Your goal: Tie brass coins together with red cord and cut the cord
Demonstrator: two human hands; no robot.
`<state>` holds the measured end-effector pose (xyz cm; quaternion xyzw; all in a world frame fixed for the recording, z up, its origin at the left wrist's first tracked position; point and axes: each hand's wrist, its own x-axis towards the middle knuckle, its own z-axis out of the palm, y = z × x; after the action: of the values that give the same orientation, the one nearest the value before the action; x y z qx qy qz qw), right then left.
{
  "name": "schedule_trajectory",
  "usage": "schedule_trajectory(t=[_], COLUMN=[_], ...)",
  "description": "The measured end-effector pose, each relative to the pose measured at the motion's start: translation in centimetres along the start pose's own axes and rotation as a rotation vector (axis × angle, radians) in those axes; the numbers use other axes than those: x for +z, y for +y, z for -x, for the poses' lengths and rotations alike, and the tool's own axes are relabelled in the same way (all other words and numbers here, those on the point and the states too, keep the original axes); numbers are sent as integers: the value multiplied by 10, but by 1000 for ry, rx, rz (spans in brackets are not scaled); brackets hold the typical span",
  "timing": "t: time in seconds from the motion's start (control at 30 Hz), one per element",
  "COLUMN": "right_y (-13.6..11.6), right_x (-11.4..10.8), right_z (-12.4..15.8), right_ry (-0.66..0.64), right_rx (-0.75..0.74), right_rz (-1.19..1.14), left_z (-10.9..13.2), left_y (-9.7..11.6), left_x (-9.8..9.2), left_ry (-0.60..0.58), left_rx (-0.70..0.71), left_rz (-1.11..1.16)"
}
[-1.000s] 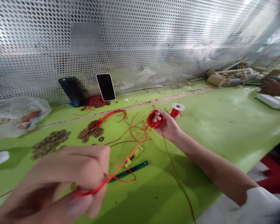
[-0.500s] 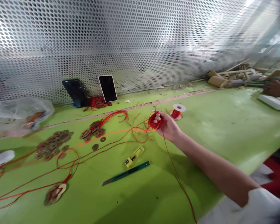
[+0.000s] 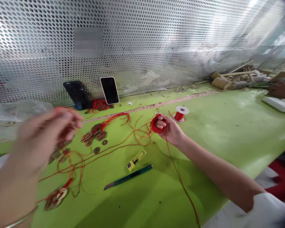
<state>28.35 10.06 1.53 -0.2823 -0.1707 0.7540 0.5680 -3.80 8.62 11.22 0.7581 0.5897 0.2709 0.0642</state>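
My right hand (image 3: 169,128) is closed around a coil of red cord (image 3: 154,124), fingertips curled through its middle. One strand hangs from it toward the table's front edge. My left hand (image 3: 47,136) is raised over the left side, smeared by motion, so whether its fingers hold anything is unclear. Below it, a cluster of knotted coins (image 3: 53,201) lies on the table with red cord attached. Loose coins (image 3: 97,150) and a bundle of coins tied with red cord (image 3: 93,134) lie to the right of my left hand.
A green craft knife (image 3: 129,176) with bared blade and a yellow cutter (image 3: 136,160) lie centrally. A red cord spool (image 3: 180,114) stands beyond my right hand. Two phones (image 3: 109,90) lean on the perforated metal screen (image 3: 142,41). Another person's hand (image 3: 281,90) is far right.
My left hand has come into view from the left, over the coin pile and plastic bag. My right hand keeps its hold on the coil, almost unmoved.
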Motion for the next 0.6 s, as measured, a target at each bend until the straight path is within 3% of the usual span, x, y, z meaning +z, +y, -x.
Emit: schedule_trajectory(t=[0.07, 0.13, 0.27, 0.37, 0.47, 0.6], right_y=[0, 1, 1, 4, 10, 21], right_x=[-1, -2, 1, 8, 14, 17], right_z=[0, 0, 6, 15, 25, 35], right_ry=[-34, -80, -164, -247, -380, -572], right_rx=[-17, -34, -16, 18, 59, 154], right_rz=[11, 23, 91, 177, 268, 374], left_z=[2, 3, 5, 11, 21, 31], left_y=[6, 11, 20, 37, 60, 83], left_x=[14, 30, 56, 69, 78, 84], left_ry=[-265, -410, -272, -181, -200, -255], left_rx=[-38, 17, 136, 273, 418, 415], left_rz=[-133, -274, -385, -241, -38, 160])
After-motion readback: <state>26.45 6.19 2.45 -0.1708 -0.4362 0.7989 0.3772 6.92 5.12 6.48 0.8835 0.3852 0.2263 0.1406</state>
